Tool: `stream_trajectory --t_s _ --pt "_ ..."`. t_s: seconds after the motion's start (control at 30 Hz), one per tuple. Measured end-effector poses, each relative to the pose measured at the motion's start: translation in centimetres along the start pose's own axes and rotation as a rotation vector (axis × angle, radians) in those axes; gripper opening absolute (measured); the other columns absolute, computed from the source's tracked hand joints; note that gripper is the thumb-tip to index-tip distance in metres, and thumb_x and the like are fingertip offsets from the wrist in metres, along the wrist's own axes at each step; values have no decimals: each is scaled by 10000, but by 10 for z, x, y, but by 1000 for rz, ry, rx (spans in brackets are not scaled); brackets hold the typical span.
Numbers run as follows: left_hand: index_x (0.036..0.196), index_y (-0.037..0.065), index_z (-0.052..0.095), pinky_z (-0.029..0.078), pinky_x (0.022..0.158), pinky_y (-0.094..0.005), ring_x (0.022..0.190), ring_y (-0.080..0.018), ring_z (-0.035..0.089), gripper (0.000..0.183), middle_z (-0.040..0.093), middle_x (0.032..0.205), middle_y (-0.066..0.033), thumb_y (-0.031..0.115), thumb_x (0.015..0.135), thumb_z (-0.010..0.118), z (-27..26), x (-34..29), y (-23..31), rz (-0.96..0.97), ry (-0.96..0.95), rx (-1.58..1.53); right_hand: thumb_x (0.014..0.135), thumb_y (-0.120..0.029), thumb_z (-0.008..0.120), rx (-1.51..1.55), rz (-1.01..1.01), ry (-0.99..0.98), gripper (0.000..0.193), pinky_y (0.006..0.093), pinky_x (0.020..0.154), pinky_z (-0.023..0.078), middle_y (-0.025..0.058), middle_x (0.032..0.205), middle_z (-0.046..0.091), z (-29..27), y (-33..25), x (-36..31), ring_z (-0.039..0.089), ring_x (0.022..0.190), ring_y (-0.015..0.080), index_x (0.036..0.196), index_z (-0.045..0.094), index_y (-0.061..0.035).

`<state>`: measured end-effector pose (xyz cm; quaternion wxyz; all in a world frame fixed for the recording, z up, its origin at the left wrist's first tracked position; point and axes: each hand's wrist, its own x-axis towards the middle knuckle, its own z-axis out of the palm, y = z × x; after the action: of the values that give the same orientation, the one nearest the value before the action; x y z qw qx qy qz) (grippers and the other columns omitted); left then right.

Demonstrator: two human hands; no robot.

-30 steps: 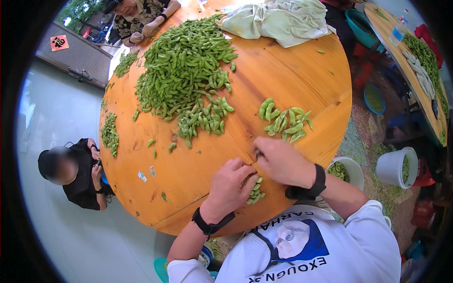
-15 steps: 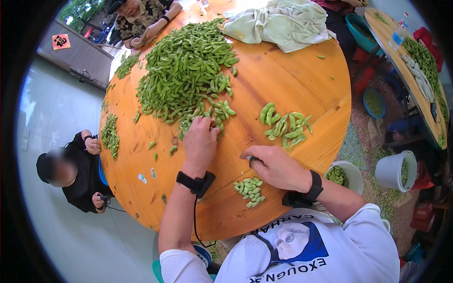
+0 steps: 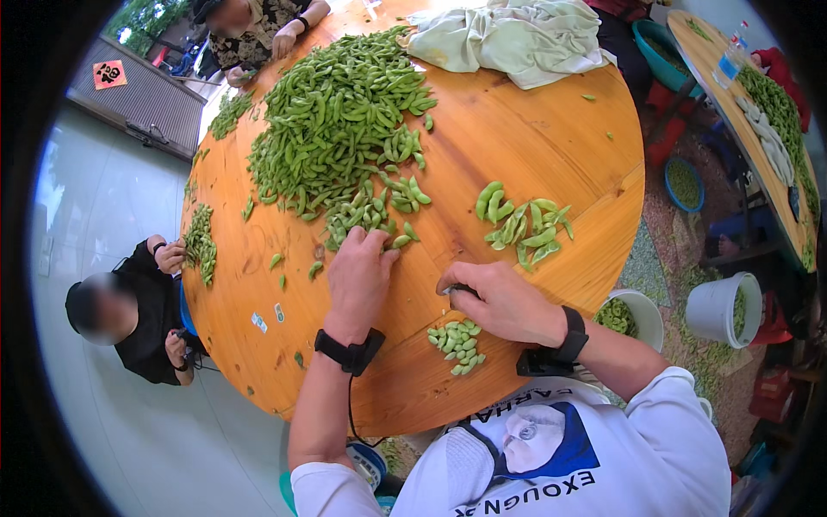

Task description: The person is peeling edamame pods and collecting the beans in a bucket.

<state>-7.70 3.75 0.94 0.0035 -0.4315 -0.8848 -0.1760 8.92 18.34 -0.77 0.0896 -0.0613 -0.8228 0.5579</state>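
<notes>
Pods: loose spill at the near edge of the big pile, left of centre on the table; green, plump, slightly curved.
Left hand: at that spill, fingers bent, tips among the nearest pods; cannot tell whether one is pinched.
Right hand: drawn in over the wood, fingers curled round a small dark tool; exact shape hidden by the grip.
Pod handling: judged very light; skin springy rather than stiff, likely a little slick if damp; a hard squeeze would probably split the seam.
Pod hold: thumb and forefinger across the fat middle, seam left free; a pod at the spill's rim should lift without dragging neighbours.
Beans: small pale-green heap on the table, just below the right hand; probably smooth, firm, apt to roll; pinch singly or scoop with cupped fingers.
Side heap: paler pods, beyond the right hand; some look flattened, so probably limp; pick up by one end.
</notes>
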Motion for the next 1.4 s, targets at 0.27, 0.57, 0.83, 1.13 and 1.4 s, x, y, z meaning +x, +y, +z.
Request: stream_trajectory --t_s 0.27,0.57,0.83,1.13,1.4 --pt "1009 -7 625 466 591 -283 686 -131 596 155 634 856 -31 76 881 647 -8 -23 18 -278 -127 -546 871 -53 547 42 41 20 218 350 686 520 176 846 674 -3 0 -1 667 735 265 1061 635 6" --pt "1058 -7 645 460 561 -184 682 -36 593 185 655 831 14 96 906 663 -7 -55 47 -507 -230 -1099 864 -73 568 70 36 115 226 337 640 504 184 802 667 -1 -2 -1 652 686 230 1048 650 30" --pt "1002 -17 637 480 579 -213 683 -58 606 158 653 817 -4 60 875 692 2 -64 51 -418 -132 -983 858 -65 582 -81 -16 132 162 407 645 520 224 800 658 4 -3 -2 661 723 365 988 629 20" --pt "960 -4 601 485 586 -233 649 -100 598 96 651 834 -41 23 887 658 7 -72 60 -247 -33 -830 842 -42 557 -129 -49 135 113 488 661 516 252 752 637 9 0 -2 642 736 433 921 594 31" --pt "996 2 602 483 524 -226 614 -126 604 92 648 813 -70 56 923 620 5 -65 29 -572 -387 -1572 830 -45 560 71 -59 11 113 439 661 517 224 786 643 -2 1 -2 649 756 396 913 603 19"
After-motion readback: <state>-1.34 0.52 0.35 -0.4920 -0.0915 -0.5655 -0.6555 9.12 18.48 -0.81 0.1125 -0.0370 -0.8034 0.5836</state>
